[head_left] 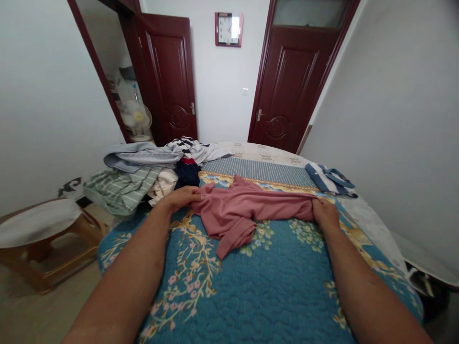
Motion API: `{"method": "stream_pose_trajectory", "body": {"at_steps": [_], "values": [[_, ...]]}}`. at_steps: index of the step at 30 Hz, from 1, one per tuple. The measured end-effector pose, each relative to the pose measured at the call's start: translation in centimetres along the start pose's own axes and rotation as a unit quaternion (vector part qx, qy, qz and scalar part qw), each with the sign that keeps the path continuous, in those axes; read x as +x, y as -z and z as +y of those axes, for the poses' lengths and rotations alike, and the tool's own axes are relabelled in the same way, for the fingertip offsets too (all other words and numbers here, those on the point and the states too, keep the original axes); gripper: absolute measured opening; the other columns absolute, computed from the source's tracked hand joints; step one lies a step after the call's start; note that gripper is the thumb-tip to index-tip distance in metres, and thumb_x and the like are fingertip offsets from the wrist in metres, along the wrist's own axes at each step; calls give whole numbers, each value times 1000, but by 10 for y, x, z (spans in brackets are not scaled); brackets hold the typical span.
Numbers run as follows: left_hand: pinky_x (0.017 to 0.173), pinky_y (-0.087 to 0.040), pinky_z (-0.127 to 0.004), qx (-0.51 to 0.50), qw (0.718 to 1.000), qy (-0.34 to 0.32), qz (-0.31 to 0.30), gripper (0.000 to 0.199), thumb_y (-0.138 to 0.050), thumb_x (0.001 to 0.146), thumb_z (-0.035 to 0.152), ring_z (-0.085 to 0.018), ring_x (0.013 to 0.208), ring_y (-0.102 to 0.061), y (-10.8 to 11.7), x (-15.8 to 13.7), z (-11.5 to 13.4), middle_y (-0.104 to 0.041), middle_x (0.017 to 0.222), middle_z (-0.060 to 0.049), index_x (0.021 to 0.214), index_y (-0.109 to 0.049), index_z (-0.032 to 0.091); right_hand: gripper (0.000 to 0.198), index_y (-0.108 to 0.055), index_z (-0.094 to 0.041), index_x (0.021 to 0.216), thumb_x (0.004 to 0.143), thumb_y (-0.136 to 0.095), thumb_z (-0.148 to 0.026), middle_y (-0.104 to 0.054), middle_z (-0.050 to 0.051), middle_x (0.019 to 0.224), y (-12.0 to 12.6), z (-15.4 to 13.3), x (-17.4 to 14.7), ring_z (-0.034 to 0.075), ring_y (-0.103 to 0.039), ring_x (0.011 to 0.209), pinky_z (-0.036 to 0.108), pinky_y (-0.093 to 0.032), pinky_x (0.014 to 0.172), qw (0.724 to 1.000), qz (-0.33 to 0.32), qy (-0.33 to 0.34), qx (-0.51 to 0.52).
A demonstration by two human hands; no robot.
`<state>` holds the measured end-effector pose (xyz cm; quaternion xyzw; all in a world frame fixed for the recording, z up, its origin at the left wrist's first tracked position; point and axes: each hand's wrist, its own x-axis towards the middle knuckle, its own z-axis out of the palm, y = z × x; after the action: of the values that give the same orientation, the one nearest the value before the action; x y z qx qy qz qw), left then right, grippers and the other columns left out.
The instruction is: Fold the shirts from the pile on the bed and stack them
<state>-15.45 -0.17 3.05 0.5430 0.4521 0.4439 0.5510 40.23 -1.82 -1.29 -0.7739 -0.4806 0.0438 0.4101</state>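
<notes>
A dusty-pink garment [236, 205], perhaps a shirt, is stretched sideways between my two hands over the teal floral quilt [279, 291]. My left hand [183, 197] pinches its left end with thumb and fingers. At the opposite end, my right hand [325, 212] is closed on the fabric. The middle is creased, and one bunched part hangs toward me onto the quilt. Its exact cut is hard to make out among the folds.
A heap of clothes lies at the left, with a green striped garment [124, 188], a grey-blue one [143, 155] and a navy one [187, 173]. A folded blue-and-white striped garment [330, 179] rests at the far right. A wooden stool [39, 224] stands on the left.
</notes>
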Motion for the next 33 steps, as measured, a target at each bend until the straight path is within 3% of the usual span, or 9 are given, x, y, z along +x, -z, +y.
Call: {"method": "stream_pose_trajectory", "body": {"at_steps": [3, 10, 13, 17, 20, 23, 27, 30, 33], "values": [[71, -57, -32, 24, 999, -6, -25, 43, -93, 67, 42, -25, 84, -74, -3, 8, 5, -81, 98, -11, 101, -82, 18, 44, -79, -17, 81, 89, -49, -48, -70, 12, 76, 0, 0, 2, 27, -58, 76, 37, -43, 73, 1000, -13, 4, -13], [73, -54, -28, -86, 964, -93, 233, 53, -91, 64, 54, -19, 80, -67, -10, 35, -2, -76, 88, -2, 100, -73, 19, 46, -78, -18, 83, 90, -47, -50, -71, 11, 78, -3, -3, 2, 27, -58, 79, 36, -43, 75, 1000, -15, 11, -10], [72, -55, -30, -106, 976, -44, 182, 56, -95, 63, 55, -20, 79, -69, -10, 30, -1, -78, 90, -6, 101, -75, 17, 45, -75, -20, 77, 91, -45, -51, -72, 10, 79, -5, -4, 2, 26, -59, 79, 35, -42, 73, 999, -27, 27, -11], [78, -60, -35, -76, 996, 24, -26, 58, -98, 65, 42, -26, 91, -76, -7, 14, 5, -80, 113, -15, 113, -79, 18, 43, -75, -20, 78, 89, -47, -52, -74, 10, 84, -7, -1, 5, 26, -61, 81, 34, -42, 72, 998, -50, 43, -18], [65, -57, -32, 38, 994, 50, -85, 48, -96, 63, 37, -23, 76, -74, -3, 8, 5, -81, 99, -12, 104, -81, 17, 42, -78, -20, 85, 86, -49, -50, -76, 10, 91, -8, 3, 8, 26, -62, 85, 33, -43, 75, 997, -65, 47, -3], [50, -46, -26, 154, 984, 58, -64, 36, -90, 63, 40, -18, 57, -62, 3, 11, 0, -74, 72, -5, 86, -78, 16, 44, -77, -20, 84, 85, -47, -51, -76, 9, 90, -7, 5, 10, 26, -62, 85, 33, -43, 76, 998, -61, 32, 9], [49, -41, -24, 200, 977, 6, 72, 32, -82, 64, 43, -16, 55, -56, 6, 19, -7, -65, 64, 2, 81, -68, 19, 46, -75, -20, 80, 86, -44, -53, -74, 9, 83, -6, 5, 10, 27, -61, 82, 34, -42, 74, 998, -46, 22, 26], [51, -42, -24, 187, 971, -25, 150, 36, -77, 72, 50, -17, 59, -57, 4, 24, -7, -66, 70, 2, 91, -69, 20, 47, -77, -19, 84, 86, -45, -54, -72, 7, 78, -5, 4, 8, 26, -60, 81, 33, -42, 74, 998, -35, 13, 50], [63, -51, -27, 126, 980, -40, 150, 50, -77, 74, 59, -20, 77, -66, 1, 25, -2, -75, 89, -2, 103, -73, 20, 47, -76, -19, 83, 86, -47, -56, -70, 5, 75, -4, 4, 6, 25, -59, 79, 33, -42, 74, 997, -31, 13, 74]]}}
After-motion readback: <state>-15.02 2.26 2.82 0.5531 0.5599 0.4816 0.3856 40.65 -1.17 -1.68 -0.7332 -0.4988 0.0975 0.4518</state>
